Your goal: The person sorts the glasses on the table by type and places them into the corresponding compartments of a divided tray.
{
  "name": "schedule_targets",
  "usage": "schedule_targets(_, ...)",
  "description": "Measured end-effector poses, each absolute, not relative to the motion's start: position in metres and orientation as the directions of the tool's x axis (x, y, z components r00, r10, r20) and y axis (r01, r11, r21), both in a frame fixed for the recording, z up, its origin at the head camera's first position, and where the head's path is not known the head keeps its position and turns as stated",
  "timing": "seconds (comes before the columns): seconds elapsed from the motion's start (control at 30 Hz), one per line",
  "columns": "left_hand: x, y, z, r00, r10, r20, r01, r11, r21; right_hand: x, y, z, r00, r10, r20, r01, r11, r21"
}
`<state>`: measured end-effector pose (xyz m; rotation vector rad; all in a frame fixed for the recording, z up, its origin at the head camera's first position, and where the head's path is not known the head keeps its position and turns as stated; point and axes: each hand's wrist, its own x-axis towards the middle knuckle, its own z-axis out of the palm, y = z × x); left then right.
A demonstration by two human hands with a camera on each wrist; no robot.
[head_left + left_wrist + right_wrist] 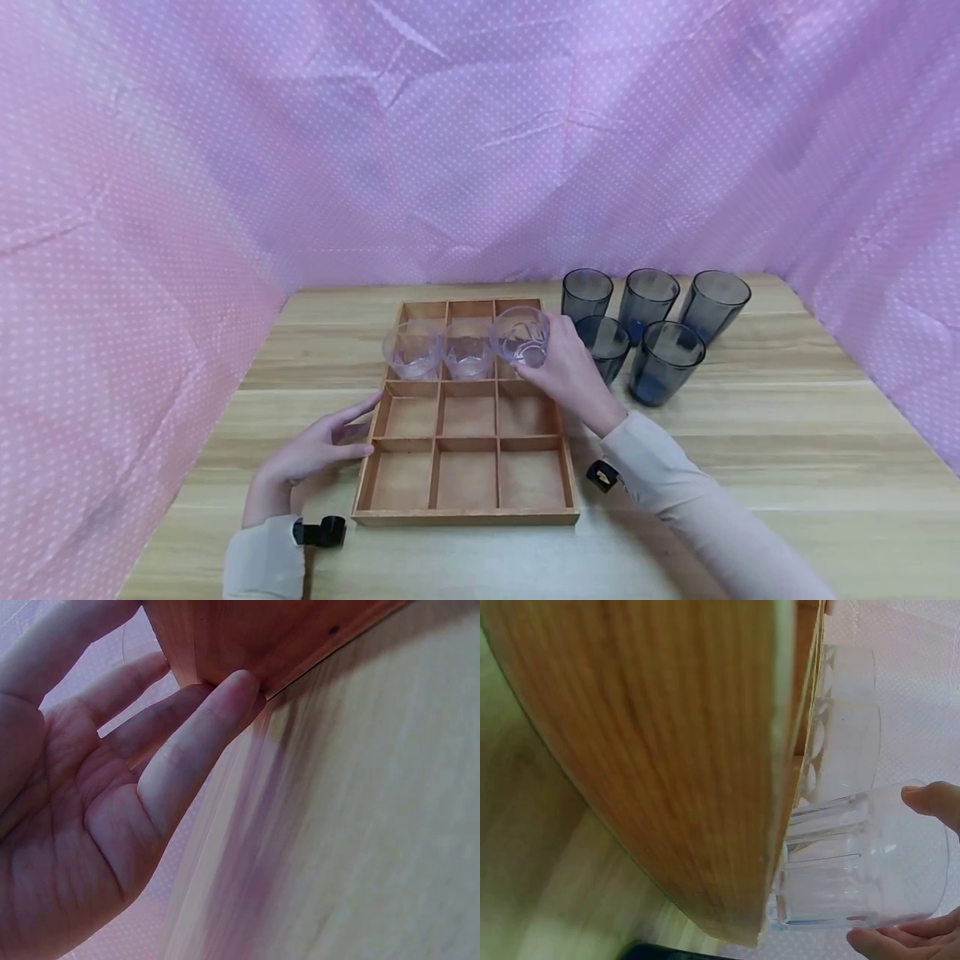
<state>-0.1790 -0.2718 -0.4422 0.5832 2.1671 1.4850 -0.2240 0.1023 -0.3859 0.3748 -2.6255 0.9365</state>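
My right hand grips a clear glass tumbler by its sides, over the back right part of the divided wooden tray. In the right wrist view, the held tumbler leans with its base at the tray's rim; whether it touches the tray floor is hidden. Two more clear tumblers stand to its left, one in the middle and one at the left. My left hand touches the tray's left side with extended fingers; in the left wrist view its fingertips meet the wooden side wall.
Several smoky grey glasses stand in two rows right of the tray, close to my right hand. A pink dotted cloth hangs behind and at both sides of the wooden table.
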Motion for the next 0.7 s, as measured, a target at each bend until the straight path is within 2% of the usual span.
schedule_targets(0.23,-0.18,-0.2723,-0.443,-0.807,0.579,-0.119,0.096,0.327,0.94,-0.2243,0.0989,-0.3838,-0.898,-0.142,0.417,-0.354,0.796,-0.491)
schedule_targets(0.53,-0.1797,-0.2736,-0.4427,-0.808,0.577,-0.117,0.102,0.333,0.937,-0.2282,0.0971,-0.3802,-0.936,-0.131,0.327,-0.299,0.785,-0.542)
schedule_targets(0.7,-0.1798,-0.2737,-0.4417,-0.803,0.585,-0.113,0.106,0.327,0.939,-0.2318,0.0977,-0.3817,-0.962,-0.113,0.249,-0.246,0.755,-0.608)
